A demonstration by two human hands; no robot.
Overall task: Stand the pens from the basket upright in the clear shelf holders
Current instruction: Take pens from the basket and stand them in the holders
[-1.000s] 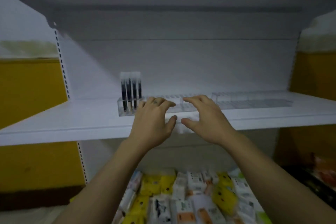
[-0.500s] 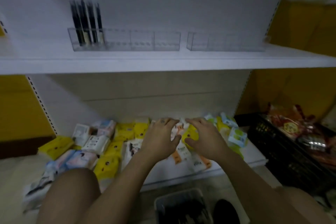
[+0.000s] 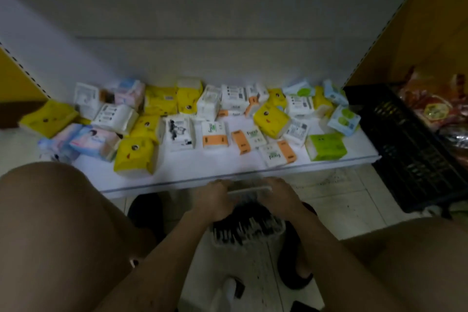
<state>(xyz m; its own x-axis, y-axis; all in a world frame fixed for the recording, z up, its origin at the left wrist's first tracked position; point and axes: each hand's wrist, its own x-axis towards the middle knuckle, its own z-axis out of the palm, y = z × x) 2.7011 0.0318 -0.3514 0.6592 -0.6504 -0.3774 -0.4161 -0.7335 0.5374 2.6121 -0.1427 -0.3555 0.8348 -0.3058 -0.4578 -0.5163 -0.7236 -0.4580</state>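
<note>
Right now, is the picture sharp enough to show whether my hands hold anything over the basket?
Head view: dim and motion-blurred; the left hand and right hand flank a pale flat strip, grip unclear; the dark pens in the pale plastic basket smear into streaks.

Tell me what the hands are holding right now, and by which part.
A pale, flat pack, probably pens though blur hides its contents, just above the basket. The left hand has its grip on the left end, the right hand on the right end.
</note>
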